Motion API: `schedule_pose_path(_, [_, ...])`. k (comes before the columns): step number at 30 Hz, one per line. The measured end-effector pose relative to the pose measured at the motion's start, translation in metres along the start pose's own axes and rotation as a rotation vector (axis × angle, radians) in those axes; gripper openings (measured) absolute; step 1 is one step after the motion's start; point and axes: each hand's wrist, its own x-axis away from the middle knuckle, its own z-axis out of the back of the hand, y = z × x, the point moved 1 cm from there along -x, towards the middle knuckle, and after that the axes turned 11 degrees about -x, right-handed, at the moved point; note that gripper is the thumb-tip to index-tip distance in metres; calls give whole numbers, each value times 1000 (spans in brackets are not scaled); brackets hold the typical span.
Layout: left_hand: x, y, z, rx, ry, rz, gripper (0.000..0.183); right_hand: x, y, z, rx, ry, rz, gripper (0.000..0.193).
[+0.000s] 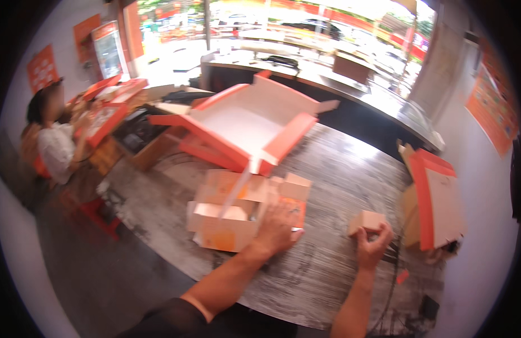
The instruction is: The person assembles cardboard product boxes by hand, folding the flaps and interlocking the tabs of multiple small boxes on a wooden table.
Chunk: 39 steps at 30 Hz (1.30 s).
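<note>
My left hand (pixel 276 228) is closed around the near left part of a small orange printed box (pixel 295 209), its thumb at the near edge; blur hides the exact grip. Just left of that hand stands an open light-brown carton (pixel 218 234) with raised flaps and pale things inside that I cannot make out. Farther right on the table, my right hand (pixel 375 245) pinches a small plain brown box (pixel 368 218) between thumb and fingers. A small pale box (pixel 296 186) sits behind the orange one.
A large open orange box with a white inside (pixel 243 121) lies at the back of the grey table (pixel 334 169). Another orange-edged box (pixel 441 203) leans at the right. Far left, a person (pixel 55 146) handles an orange box (pixel 105 124). A dark counter (pixel 350 112) runs behind.
</note>
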Motion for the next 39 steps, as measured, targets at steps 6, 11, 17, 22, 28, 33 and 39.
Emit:
schedule_pose_path(6, [6, -1, -2, -62, 0, 51, 48, 3, -29, -8, -67, -14, -135, 62])
schedule_pose_path(11, [6, 3, 13, -52, -5, 102, 54, 6, -26, -12, -147, -45, -98, 56])
schedule_pose_path(17, [0, 16, 39, 159, 229, -17, 59, 10, -66, -9, -401, -122, -104, 66])
schedule_pose_path(22, [5, 44, 54, 657, 302, -106, 77, 21, -106, -8, -581, -214, -45, 77])
schedule_pose_path(28, [10, 52, 41, 855, 166, -2, 78, 41, -102, -19, -972, -291, -318, 72])
schedule_pose_path(33, [8, 45, 38, 1220, 178, 189, 72, 29, -102, -10, -974, -326, -331, 51])
schedule_pose_path(39, [4, 33, 20, 1370, 40, 247, 66, 27, -93, -8, -1003, -413, -338, 40])
